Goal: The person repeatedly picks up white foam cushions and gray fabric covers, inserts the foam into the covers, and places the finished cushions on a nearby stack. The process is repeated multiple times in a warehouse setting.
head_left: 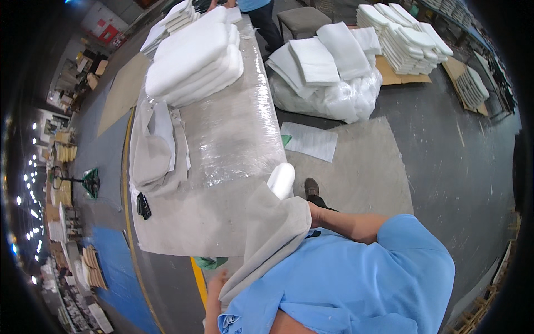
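Grey fabric cover [278, 222] and white pad [282, 179] at the near right corner of the desk [186, 228]. Surroundings: a thick stack of white padding [192, 58] occupies the far part of the desk; limp grey pieces [153, 153] lie along its left side, with a small black object [143, 206] just beside them at the edge. To the right of the desk, a bundle in clear plastic [328, 97] carries white sheets; beyond it, white pads [403, 39] rise in stacks on cardboard. Another person [258, 16] stands past the far end. Edges and room: film-covered surface extends between stack and cover; the cover overhangs the near edge toward the person's body, and the right edge runs beside the pad. Orientation: the cover's long axis slants from lower left to upper right; the pad protrudes at its upper end, rounded tip pointing away from the person. The hands are apart: right hand [315, 214] against the cover's right side, left hand [216, 285] by its lower left end; whether either grips, I cannot tell.
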Demonstrator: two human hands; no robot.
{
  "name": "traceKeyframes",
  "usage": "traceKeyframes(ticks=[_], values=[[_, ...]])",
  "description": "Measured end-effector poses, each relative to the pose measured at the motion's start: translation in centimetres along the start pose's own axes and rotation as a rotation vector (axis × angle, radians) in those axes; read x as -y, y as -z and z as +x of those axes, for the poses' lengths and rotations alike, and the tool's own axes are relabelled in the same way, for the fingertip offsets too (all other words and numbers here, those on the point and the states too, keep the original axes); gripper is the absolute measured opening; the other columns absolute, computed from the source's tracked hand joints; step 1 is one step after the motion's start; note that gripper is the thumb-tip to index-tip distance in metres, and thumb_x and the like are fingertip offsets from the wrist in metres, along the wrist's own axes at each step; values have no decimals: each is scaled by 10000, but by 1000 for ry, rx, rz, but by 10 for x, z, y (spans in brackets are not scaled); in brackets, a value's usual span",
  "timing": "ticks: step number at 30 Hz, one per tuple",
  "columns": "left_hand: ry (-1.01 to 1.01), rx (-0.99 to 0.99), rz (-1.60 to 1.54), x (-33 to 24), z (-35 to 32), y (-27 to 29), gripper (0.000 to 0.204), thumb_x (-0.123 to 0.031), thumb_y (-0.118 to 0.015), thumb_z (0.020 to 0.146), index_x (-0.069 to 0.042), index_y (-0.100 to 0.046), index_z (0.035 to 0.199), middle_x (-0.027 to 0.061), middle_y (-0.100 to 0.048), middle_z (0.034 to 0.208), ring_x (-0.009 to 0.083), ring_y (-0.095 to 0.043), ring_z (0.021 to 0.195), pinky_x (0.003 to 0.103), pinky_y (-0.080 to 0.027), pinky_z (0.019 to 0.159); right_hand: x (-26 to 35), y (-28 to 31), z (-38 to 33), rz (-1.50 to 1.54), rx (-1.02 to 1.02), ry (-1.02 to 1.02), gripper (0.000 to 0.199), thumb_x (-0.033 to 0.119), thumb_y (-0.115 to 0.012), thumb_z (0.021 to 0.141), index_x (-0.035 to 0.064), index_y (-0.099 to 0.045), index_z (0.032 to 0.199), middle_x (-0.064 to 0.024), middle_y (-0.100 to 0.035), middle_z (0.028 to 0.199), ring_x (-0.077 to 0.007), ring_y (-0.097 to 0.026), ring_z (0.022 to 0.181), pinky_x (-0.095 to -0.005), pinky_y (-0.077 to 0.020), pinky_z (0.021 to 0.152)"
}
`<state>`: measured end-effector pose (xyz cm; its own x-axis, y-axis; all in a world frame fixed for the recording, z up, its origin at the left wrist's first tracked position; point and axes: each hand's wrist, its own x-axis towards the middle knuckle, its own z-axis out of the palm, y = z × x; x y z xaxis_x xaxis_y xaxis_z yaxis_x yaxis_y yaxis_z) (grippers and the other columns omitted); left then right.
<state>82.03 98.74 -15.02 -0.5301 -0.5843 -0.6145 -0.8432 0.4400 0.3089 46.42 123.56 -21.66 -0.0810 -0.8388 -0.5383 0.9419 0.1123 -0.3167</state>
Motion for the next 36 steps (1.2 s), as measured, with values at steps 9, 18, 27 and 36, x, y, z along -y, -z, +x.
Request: traceKeyframes(ticks=[9,18,27,36], values=[[-971,-112,58,-261,36,74,489,91,-547,902,-101,-685,1330,156,-575,1470,375,-520,1380,419,-427,1140,-23,34,1,227,378,-62,503,393,-561,1052,68,-593,1434,-90,-624,1464,-260,-602,1321,-464,-448,1142],[-1235,79,629,-325,73,37,343,-238,-568,994,-188,-658,1321,94,-323,1689,439,-211,1581,567,-204,1279,-2,31,-26,-58,321,122,392,282,-627,1046,71,-630,1377,-69,-681,1350,-212,-650,1209,-401,-490,1072],[-1294,199,389,-325,72,74,150,-184,-647,914,-81,-665,1022,112,-508,1526,399,-301,1546,534,-236,1270,-3,-26,-40,-431,-193,873,145,147,-563,1087,44,-638,1017,29,-634,893,-40,-542,824,-221,-462,721],[-1072,462,148,-322,62,98,134,-80,-688,883,-65,-622,998,61,-661,1042,234,-629,998,327,-509,909,26,-30,-61,-434,202,507,162,175,-531,1098,80,-615,1199,26,-589,999,-75,-520,938,-262,-445,839]])
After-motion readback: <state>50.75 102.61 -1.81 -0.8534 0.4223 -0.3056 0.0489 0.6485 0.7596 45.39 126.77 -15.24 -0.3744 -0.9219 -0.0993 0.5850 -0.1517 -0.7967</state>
